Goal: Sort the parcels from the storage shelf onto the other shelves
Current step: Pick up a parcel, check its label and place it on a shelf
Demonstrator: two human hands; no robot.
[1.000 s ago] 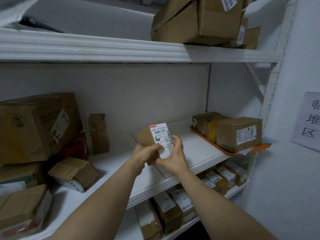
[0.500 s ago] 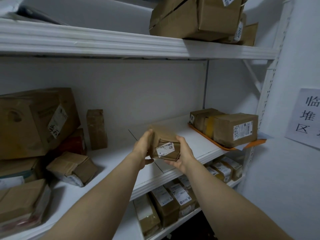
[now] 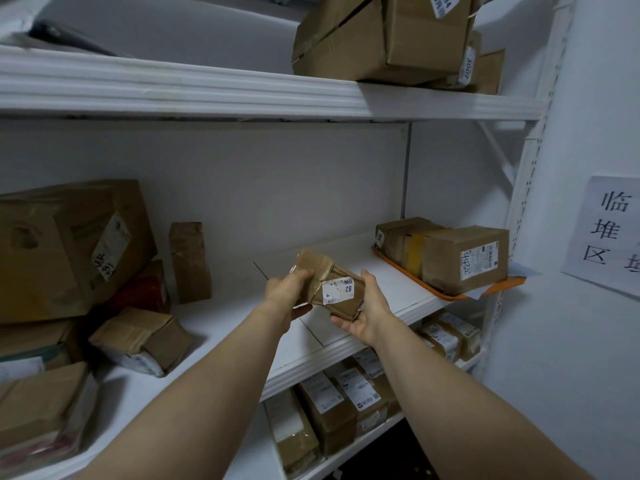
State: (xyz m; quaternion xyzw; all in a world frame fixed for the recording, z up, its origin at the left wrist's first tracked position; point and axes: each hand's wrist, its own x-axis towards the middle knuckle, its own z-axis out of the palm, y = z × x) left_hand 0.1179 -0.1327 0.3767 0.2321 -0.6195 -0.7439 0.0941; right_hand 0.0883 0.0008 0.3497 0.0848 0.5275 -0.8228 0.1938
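A small brown taped parcel (image 3: 322,275) with a white sticker marked 82 is held between both hands above the middle shelf (image 3: 242,317). My left hand (image 3: 285,296) grips its left end, fingers over the top and thumb underneath. My right hand (image 3: 367,310) cups its right end from below, palm up with fingers curled round the edge. The parcel lies tilted, its sticker facing me.
Several brown boxes (image 3: 69,244) pile up at the shelf's left. A narrow box (image 3: 189,261) stands against the back wall. An orange tray (image 3: 450,295) holds boxes (image 3: 464,258) at the right. Labelled parcels (image 3: 346,400) fill the lower shelf; big boxes (image 3: 381,36) sit above. A paper sign (image 3: 606,233) hangs at the right.
The parcel was upright with its large shipping label facing me; both hands have turned it over and lowered it, so the small 82 sticker now shows.
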